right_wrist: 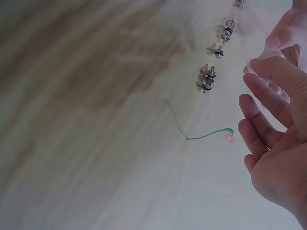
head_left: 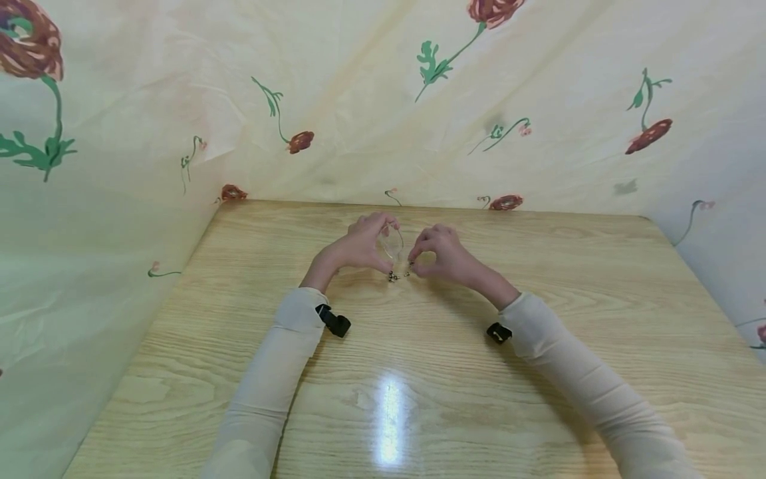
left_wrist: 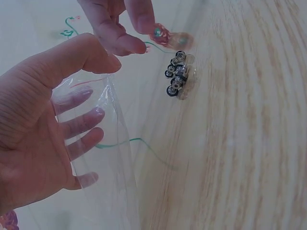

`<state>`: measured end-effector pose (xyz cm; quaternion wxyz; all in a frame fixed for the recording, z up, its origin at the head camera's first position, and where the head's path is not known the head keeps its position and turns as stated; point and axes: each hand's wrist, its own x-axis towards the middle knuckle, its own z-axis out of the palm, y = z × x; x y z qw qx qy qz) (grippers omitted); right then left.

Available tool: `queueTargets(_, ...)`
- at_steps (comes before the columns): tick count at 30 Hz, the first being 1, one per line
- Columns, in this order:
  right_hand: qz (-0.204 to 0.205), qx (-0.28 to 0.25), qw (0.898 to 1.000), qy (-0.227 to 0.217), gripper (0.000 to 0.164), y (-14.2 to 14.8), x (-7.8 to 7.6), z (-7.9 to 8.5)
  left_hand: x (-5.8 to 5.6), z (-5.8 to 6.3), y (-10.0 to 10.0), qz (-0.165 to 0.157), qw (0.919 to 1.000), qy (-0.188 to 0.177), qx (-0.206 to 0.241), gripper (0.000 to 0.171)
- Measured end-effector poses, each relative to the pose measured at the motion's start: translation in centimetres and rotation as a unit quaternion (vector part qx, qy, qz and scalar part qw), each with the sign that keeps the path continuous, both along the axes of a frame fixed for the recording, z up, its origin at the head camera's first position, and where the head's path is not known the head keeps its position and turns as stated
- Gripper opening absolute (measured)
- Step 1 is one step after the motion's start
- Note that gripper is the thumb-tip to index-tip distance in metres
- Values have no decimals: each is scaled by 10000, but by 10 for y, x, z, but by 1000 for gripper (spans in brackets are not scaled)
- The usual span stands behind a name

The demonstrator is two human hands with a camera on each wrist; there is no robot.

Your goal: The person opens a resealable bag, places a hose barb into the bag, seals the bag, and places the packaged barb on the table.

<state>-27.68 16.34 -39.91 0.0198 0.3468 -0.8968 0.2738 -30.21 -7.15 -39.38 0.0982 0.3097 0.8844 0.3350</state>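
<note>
Cloth (head_left: 359, 100), one: pale, printed with red flowers on green stems, rising behind the table and along both its sides.

Table (head_left: 479, 412), one: light wood grain, glossy, with a bright streak of reflected light in front of my arms.

Sleeves, two, pale: one on my left arm (head_left: 263, 392), one on my right arm (head_left: 598, 392), both reaching in from the near side and drawing together towards the back.

My left hand (head_left: 353, 246): curved into a C, thumb bent over the top, the other fingers spread and seen through clear film; it holds the bag.

My right hand (head_left: 445, 256): just beside the bag, fingers bent, thumb and forefinger tips close together; I cannot tell whether anything is between them.

Bag (left_wrist: 110, 167), one: clear plastic, a red line near its mouth, set between my left thumb and fingers.

Straps, two, black: at my left cuff (head_left: 334, 320) and my right cuff (head_left: 499, 332).

Metal parts (left_wrist: 177, 79), several: shiny, with black rings, lying on the table between my hands in small clusters, strung in a loose row; count uncertain.
</note>
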Motion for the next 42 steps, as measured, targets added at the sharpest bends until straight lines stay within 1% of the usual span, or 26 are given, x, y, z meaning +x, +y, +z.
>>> queueTargets(6, 158, 175, 9997, 38, 9, -1, 1, -3, 1, 1, 0, 4, 10000, -50, 14, 75)
queueTargets(13, 266, 356, 9989, -165, 11, -2, 2, -5, 0, 0, -1, -18, 10000, -5, -5, 74)
queueTargets(17, 316, 450, 9983, -179, 11, -4, 3, -5, -1, -1, -1, -25, 10000, 18, -31, 72)
queueTargets(27, 358, 571, 9975, -202, 12, -6, 3, -7, -1, -2, -1, -48, 10000, -10, -17, 71)
queueTargets(34, 389, 651, 9968, -263, 12, -6, 4, -7, -1, -1, -1, -57, 10000, 47, -8, 74)
queueTargets(42, 445, 748, 9961, -171, 12, -6, 3, -7, 0, 1, -1, -27, 10000, 48, -12, 73)
